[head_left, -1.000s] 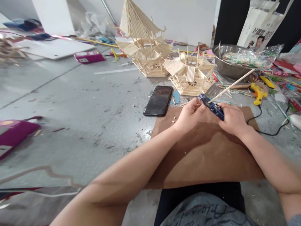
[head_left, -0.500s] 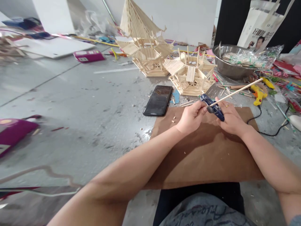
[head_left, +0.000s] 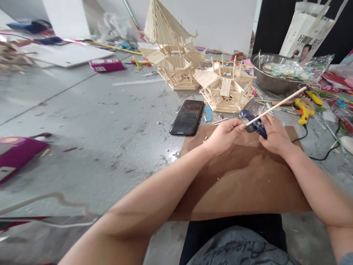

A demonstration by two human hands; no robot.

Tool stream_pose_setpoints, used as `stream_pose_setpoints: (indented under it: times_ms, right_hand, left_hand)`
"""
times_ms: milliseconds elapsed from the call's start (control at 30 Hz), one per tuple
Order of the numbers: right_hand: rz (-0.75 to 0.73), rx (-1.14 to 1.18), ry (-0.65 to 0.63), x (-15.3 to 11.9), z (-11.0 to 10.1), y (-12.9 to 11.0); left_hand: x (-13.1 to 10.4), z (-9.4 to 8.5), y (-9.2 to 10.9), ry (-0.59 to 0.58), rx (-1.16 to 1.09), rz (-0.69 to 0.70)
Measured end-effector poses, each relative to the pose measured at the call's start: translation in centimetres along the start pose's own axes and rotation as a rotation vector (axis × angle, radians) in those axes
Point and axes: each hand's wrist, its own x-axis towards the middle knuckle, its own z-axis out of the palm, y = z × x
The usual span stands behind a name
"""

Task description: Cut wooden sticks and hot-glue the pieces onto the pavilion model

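My left hand (head_left: 224, 136) pinches the lower end of a thin wooden stick (head_left: 281, 104), which slants up to the right. In my right hand (head_left: 278, 135) lies a dark blue hand cutter (head_left: 261, 129), with the fingers around its handles. The stick passes across the cutter near its dark head; whether the blades touch it I cannot tell. Both hands hover over a brown board (head_left: 248, 191). Just beyond them stands a low, many-sided stick model (head_left: 225, 88), and behind it a taller stick tower (head_left: 168, 33) with a pointed roof.
A black phone (head_left: 187, 117) lies left of my hands. To the right are a yellow glue gun (head_left: 304, 111) with a black cord and a metal bowl (head_left: 271, 85) holding bagged sticks. Purple packs (head_left: 107, 65) lie on the grey floor. A white bag (head_left: 303, 33) stands behind.
Both hands, with the stick and the cutter, have shifted slightly right in the view. The stick's low end now sits closer to my left fingertips. The background has also shifted a little to the right.
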Motion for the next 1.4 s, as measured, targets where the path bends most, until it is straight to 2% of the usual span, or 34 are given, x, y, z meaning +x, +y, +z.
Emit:
stream_pose_setpoints:
  times_ms: [167, 367, 433, 533, 667, 733, 933, 1167, 1400]
  right_hand:
    - [0.141, -0.129, -0.074, 0.0, 0.7, 0.6]
    - [0.166, -0.230, -0.200, -0.4, 2.3, 1.0]
    - [0.164, -0.250, -0.169, -0.3, 2.0, 1.0]
    - [0.117, -0.207, -0.036, -0.2, 0.8, 0.5]
    - [-0.062, -0.118, 0.160, -0.2, -1.0, -1.1]
    - [-0.135, -0.117, 0.210, -0.3, -1.4, -1.8]
    - [-0.200, -0.124, 0.157, -0.1, -0.8, -1.9]
    - [-0.188, -0.172, 0.107, 0.0, -1.1, -2.0]
    - [-0.179, -0.206, 0.147, -0.1, -1.4, -2.6]
  left_hand:
    - [0.1, -0.3, -0.2, 0.135, 0.141, -0.057]
    - [0.1, -0.3, 0.0, 0.098, 0.401, -0.080]
    - [0.1, -0.2, -0.1, 0.099, 0.449, -0.091]
    - [0.2, -0.1, -0.4, 0.109, 0.511, -0.086]
    - [0.3, -0.1, -0.8, 0.088, 0.544, -0.086]
    - [0.2, 0.1, -0.8, 0.067, 0.541, -0.087]
    - [-0.2, 0.8, -0.4, -0.036, 0.548, -0.073]
    - [-0.5, 0.9, -0.5, -0.039, 0.698, 0.030]
    - [-0.8, 0.9, -0.3, -0.046, 0.856, 0.041]
